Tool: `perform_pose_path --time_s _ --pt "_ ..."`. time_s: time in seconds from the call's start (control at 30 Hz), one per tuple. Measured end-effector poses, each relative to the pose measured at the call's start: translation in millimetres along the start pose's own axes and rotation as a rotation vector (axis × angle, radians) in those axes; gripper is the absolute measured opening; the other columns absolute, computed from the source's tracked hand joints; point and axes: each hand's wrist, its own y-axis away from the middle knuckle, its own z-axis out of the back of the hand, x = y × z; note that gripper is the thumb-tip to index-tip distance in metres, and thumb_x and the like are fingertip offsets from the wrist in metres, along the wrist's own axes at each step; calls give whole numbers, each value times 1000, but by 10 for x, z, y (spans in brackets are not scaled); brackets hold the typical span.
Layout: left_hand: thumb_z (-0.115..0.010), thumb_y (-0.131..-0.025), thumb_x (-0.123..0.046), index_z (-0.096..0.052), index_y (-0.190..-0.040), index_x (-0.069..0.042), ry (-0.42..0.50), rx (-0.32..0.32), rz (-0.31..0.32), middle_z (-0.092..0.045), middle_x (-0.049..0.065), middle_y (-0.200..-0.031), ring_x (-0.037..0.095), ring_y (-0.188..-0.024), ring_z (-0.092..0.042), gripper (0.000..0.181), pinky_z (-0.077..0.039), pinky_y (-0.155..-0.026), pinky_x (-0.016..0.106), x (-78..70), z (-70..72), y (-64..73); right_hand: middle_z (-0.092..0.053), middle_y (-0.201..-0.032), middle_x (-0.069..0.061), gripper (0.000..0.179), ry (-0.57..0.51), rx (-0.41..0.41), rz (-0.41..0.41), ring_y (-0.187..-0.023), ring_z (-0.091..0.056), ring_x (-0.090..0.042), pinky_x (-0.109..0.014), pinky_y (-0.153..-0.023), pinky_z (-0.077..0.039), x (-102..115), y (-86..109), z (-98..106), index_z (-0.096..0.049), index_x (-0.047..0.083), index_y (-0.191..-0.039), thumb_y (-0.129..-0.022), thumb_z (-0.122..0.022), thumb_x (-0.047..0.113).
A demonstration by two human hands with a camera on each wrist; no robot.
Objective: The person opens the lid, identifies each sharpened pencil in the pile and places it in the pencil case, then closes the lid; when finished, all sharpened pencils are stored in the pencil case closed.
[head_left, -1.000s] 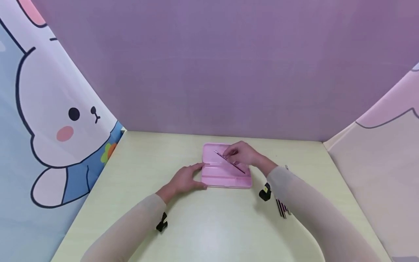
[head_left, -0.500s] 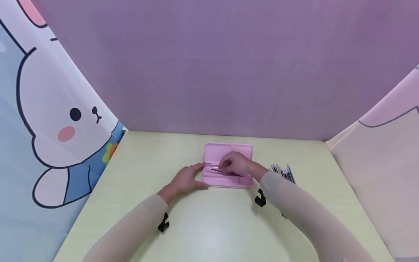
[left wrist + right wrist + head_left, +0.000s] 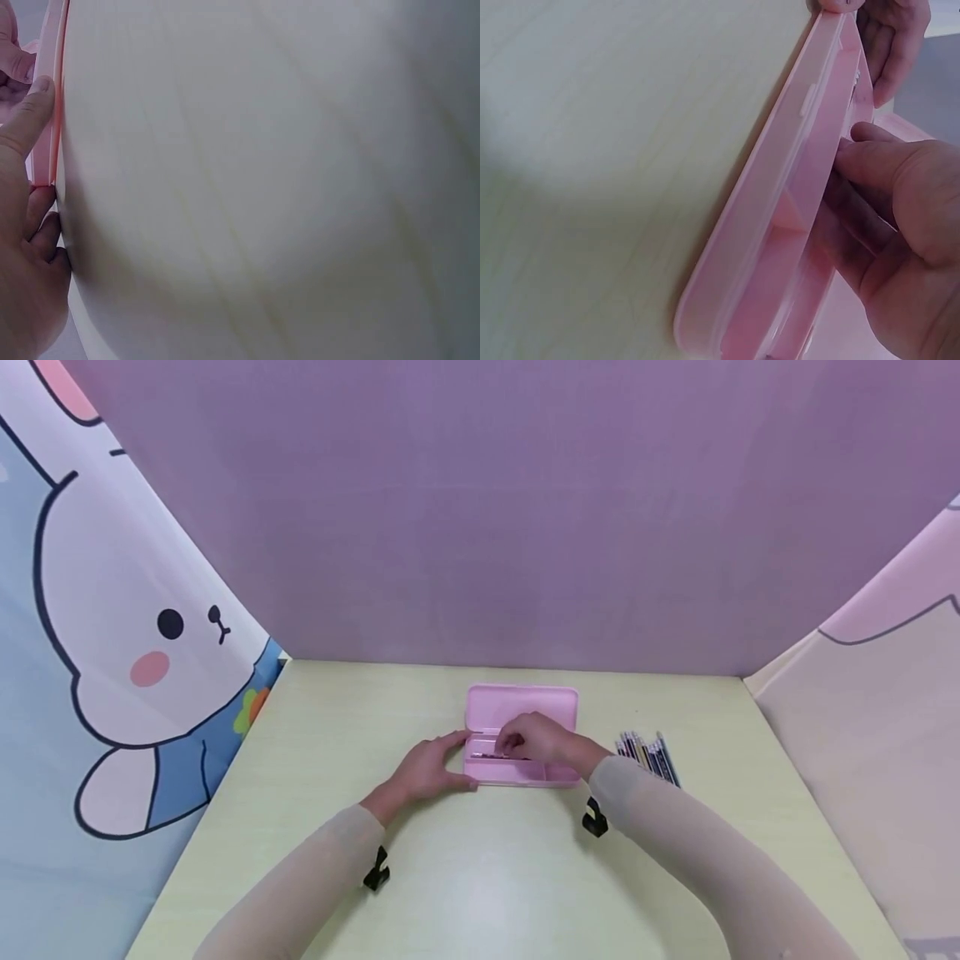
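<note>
The pencil (image 3: 489, 757) lies in the back compartment of the opened pink pencil case (image 3: 510, 772), and the right hand (image 3: 534, 737) pinches it with bent fingers. The left hand (image 3: 426, 769) grips the left end of the case, thumb on the front wall. On the table (image 3: 480, 877), more pencils (image 3: 651, 758) lie to the right, partly covered by a sleeve (image 3: 712, 856).

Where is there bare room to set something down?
Bare table: between left sleeve and right sleeve, in front of the pink case; left of the case, toward the rabbit panel; right of the pencils. Crowded: the case, with left grip and right grip at it; the pencils, partly hidden.
</note>
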Motion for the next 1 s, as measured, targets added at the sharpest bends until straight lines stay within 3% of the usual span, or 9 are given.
perform_pose_path --time_s 0.3,0.47,0.67,0.8,1.0 --pt "-87 -73 -58 -40 -159 -27 5 -3 9 -56 8 -151 34 -138 -53 102 -44 -115 53 -5 3 -20 -77 -104 -1 17 -48 6 23 -98 -70 -13 -30 -91 -60 -38 137 122 -78 8 -109 -95 -72 3" --pt "-87 -74 -58 -41 -158 -26 2 1 -3 -56 7 -151 33 -138 -54 101 -44 -115 53 9 -16 -23 -76 -102 -13 21 -192 -11 60 -93 -72 -22 -39 -82 -63 -161 331 340 -74 -3 -113 -93 -72 0" --pt "-87 -74 -58 -41 -158 -26 3 -5 -5 -56 6 -152 32 -139 -53 102 -44 -115 52 -2 -24 -18 -72 -106 -17 31 -378 -47 -99 -94 -70 -24 -49 -80 -64 -329 711 662 -67 -6 -124 -96 -70 5" --pt "-88 -73 -57 -41 -158 -27 6 -12 0 -55 5 -152 32 -140 -52 101 -44 -115 53 -14 -21 -17 -72 -107 -16 31 -397 -98 -217 -94 -70 -25 -44 -78 -65 -443 997 813 -66 -3 -126 -98 -68 10" --pt "-89 -73 -54 -43 -157 -26 24 -12 -2 -56 6 -152 33 -140 -51 100 -43 -116 54 -27 -19 7 -70 -104 -21 31 -417 -164 -311 -94 -69 -37 -55 -81 -63 -673 1425 872 -62 -6 -127 -100 -65 9"
